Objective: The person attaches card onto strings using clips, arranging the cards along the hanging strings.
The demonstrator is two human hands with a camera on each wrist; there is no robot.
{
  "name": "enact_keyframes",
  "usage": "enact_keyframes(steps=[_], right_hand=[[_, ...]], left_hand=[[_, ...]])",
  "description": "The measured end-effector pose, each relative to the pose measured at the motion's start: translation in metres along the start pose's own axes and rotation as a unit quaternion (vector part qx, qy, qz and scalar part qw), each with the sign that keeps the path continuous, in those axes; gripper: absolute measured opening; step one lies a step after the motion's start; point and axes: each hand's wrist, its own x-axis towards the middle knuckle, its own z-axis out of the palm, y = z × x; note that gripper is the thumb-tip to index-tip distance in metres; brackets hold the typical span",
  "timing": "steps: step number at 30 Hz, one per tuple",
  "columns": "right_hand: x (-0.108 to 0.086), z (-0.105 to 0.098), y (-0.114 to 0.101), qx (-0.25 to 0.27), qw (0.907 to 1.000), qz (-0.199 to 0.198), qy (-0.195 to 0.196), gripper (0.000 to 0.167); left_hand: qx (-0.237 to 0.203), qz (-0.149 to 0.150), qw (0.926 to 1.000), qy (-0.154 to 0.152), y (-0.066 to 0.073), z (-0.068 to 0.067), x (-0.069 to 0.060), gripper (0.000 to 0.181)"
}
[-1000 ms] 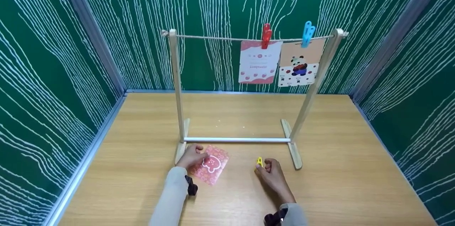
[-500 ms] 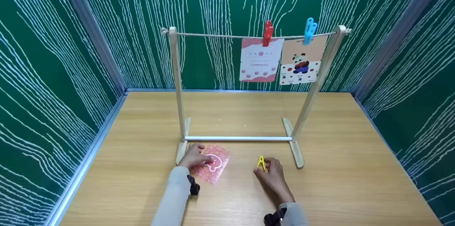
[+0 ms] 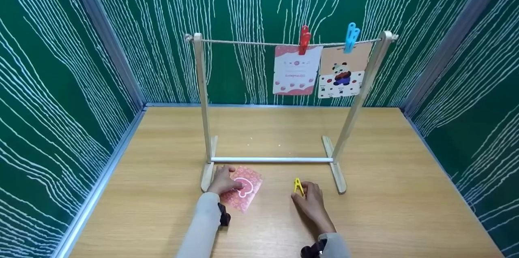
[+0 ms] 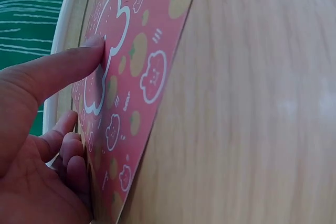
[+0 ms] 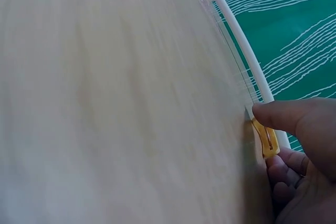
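Note:
A pink card (image 3: 248,195) with a white bear outline lies on the table in front of the rack's left foot. My left hand (image 3: 222,181) rests at its left side. The thumb (image 4: 79,66) touches the printed face in the left wrist view, while the other fingers lie loosely bent by the card's edge. Over to the right, my right hand (image 3: 314,203) pinches a yellow clothespin (image 3: 298,185) between thumb and fingers, just above the table. That yellow clothespin (image 5: 269,139) also shows in the right wrist view.
A wooden rack (image 3: 202,99) with a string (image 3: 247,42) stands behind the hands. From the string hang a strawberry card (image 3: 295,77) on a red clothespin (image 3: 304,41) and a panda card (image 3: 342,81) on a blue clothespin (image 3: 351,39). A white bar (image 3: 271,160) joins the feet.
The left hand has shifted slightly right, its thumb farther over the pink card, which stays put. The yellow clothespin has turned in the right hand, so its two legs now show apart.

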Motion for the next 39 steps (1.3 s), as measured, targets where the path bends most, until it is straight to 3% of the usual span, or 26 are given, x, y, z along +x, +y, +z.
enact_keyframes(steps=[11, 16, 23, 32, 39], right_hand=[[-0.002, 0.001, 0.003, -0.001, 0.9999, -0.012, 0.008, 0.042], [-0.003, 0.002, 0.004, 0.0, 0.9997, -0.02, 0.015, 0.038], [-0.001, 0.003, 0.001, -0.008, 0.9998, 0.005, 0.019, 0.036], [0.005, 0.008, -0.006, -0.027, 0.9979, 0.053, 0.023, 0.04], [0.004, 0.009, -0.005, -0.034, 0.998, 0.046, 0.026, 0.037]], left_hand=[[0.01, 0.0, 1.0, -0.002, -0.003, 0.002, 0.001, 0.054], [0.012, 0.023, 0.9996, 0.007, -0.003, 0.001, 0.0, 0.048], [0.022, 0.043, 0.9987, 0.013, -0.001, 0.001, -0.002, 0.044], [0.018, 0.03, 0.9993, 0.014, -0.002, 0.0, -0.002, 0.046], [0.014, 0.031, 0.9994, 0.01, -0.002, -0.001, -0.004, 0.047]])
